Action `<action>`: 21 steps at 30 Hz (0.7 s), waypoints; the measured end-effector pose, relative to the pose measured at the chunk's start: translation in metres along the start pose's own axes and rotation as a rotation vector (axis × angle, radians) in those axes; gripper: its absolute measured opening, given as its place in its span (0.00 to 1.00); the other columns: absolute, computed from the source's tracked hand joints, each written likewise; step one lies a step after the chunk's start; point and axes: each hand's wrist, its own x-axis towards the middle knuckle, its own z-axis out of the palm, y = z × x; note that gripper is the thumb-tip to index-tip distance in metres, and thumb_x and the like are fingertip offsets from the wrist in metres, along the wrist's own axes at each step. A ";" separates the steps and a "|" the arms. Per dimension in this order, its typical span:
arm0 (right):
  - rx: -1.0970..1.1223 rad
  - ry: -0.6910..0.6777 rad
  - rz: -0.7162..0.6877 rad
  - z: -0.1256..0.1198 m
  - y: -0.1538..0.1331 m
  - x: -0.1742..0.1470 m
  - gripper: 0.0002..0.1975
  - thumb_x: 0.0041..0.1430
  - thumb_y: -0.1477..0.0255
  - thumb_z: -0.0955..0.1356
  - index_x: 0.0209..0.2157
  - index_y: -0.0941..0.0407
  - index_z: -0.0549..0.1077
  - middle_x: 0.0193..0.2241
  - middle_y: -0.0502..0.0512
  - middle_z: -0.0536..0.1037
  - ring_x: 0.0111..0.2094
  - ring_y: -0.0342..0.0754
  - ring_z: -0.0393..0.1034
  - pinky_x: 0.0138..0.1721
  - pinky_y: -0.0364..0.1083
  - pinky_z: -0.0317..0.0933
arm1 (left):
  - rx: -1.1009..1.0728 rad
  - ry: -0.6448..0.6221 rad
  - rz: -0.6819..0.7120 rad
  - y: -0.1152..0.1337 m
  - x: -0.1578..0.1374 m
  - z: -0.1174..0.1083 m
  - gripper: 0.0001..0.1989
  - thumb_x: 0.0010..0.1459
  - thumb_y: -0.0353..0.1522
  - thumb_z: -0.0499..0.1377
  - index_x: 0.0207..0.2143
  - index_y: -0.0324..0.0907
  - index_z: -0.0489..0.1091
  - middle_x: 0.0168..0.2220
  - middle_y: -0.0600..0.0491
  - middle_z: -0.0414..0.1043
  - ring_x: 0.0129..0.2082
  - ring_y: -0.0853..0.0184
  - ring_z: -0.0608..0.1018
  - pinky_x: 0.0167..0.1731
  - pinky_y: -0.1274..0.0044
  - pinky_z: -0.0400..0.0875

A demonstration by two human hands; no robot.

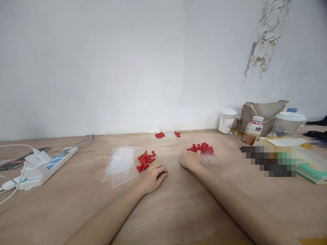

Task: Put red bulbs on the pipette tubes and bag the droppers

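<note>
L hand (154, 176) & R hand (190, 160) curled, can't tell grip; tubes (170, 160) btwn; pwr strip (55, 165) L, bottle (253, 130) R.

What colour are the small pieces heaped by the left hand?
The small pieces by the left hand are red, seen best in the head view.

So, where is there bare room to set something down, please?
Bare wooden table shows between the white power strip and clear plastic bags, and between the forearms. Red bulbous pieces and thin clear tubes crowd the left hand and right hand.
</note>
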 end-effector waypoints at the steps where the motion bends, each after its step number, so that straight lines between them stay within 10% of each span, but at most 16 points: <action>1: -0.004 -0.004 -0.013 0.000 -0.001 0.001 0.12 0.50 0.72 0.61 0.27 0.62 0.73 0.26 0.65 0.76 0.28 0.54 0.70 0.39 0.56 0.45 | -0.001 0.004 0.000 0.000 0.000 0.001 0.08 0.58 0.30 0.50 0.32 0.41 0.69 0.30 0.53 0.67 0.34 0.67 0.69 0.36 0.75 0.63; 11: -0.006 0.081 -0.205 -0.013 0.011 -0.030 0.14 0.57 0.70 0.57 0.32 0.62 0.70 0.32 0.65 0.74 0.36 0.54 0.67 0.37 0.50 0.47 | 0.238 0.157 -0.091 -0.023 0.015 -0.027 0.06 0.56 0.32 0.51 0.29 0.42 0.67 0.32 0.51 0.68 0.35 0.63 0.68 0.37 0.70 0.61; 21: 0.310 0.253 -0.547 -0.014 0.035 -0.067 0.07 0.59 0.74 0.57 0.29 0.57 0.63 0.29 0.53 0.70 0.32 0.45 0.61 0.37 0.45 0.49 | 0.242 -0.095 0.030 -0.097 0.066 -0.047 0.06 0.48 0.28 0.56 0.24 0.46 0.70 0.30 0.53 0.69 0.35 0.63 0.70 0.40 0.69 0.60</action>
